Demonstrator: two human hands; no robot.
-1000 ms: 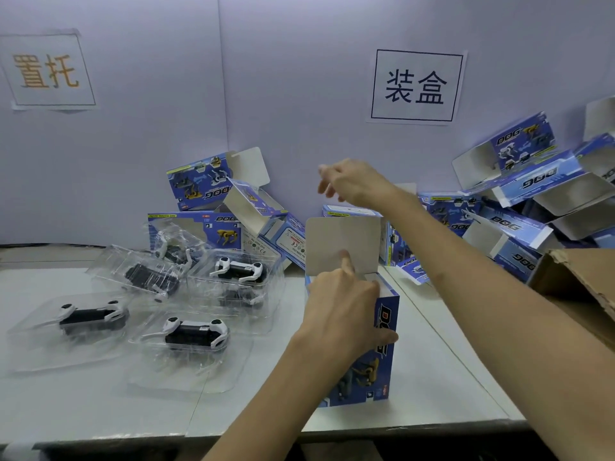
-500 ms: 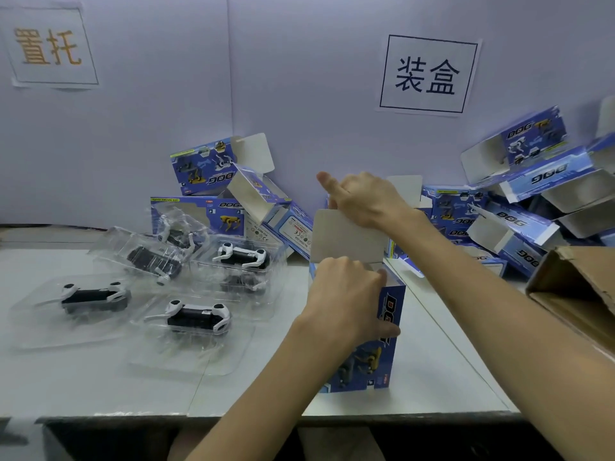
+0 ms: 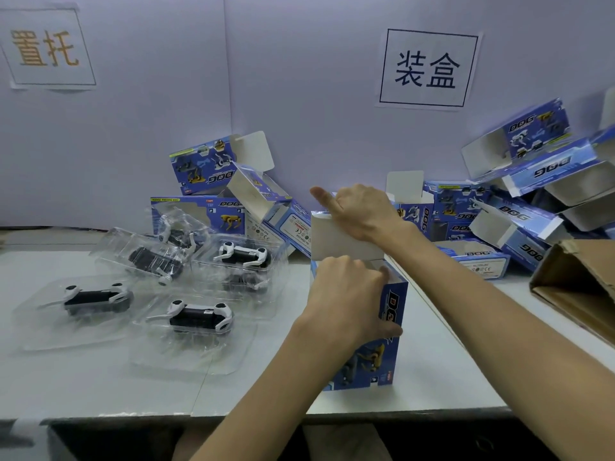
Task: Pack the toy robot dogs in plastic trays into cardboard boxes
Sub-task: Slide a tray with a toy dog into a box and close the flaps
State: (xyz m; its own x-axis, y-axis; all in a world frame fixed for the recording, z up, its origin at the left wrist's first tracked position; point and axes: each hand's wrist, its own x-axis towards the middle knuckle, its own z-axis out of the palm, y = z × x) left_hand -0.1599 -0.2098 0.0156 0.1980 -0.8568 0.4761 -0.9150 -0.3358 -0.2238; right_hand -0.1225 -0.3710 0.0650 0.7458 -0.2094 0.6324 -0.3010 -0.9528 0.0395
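While the blue box [image 3: 376,331] stands upright near the front edge of the tabletop [image 3: 100,387], the left hand [image 3: 346,294] is wrapped around its upper part, fingers curled over the top edge and thumb pressed on the printed side. Up top, the right hand [image 3: 359,214] rests on the white lid flap [image 3: 339,239], palm down, index finger stretched out to the left, the other fingers bent onto the flap; the flap leans forward over the opening. Whether a tray is already inside, I cannot tell. Over to the left, four toy dogs wait in clear plastic trays: one nearest the box [image 3: 199,316], one further left [image 3: 96,296], one behind [image 3: 243,256], and one tilted at the back [image 3: 156,257]. Along the wall, a heap of blue boxes [image 3: 519,207] lies open and jumbled on the right, with a smaller pile [image 3: 216,184] behind the trays. At the far right sits a brown carton [image 3: 579,281]. Two paper signs [image 3: 427,69] hang on the wall.
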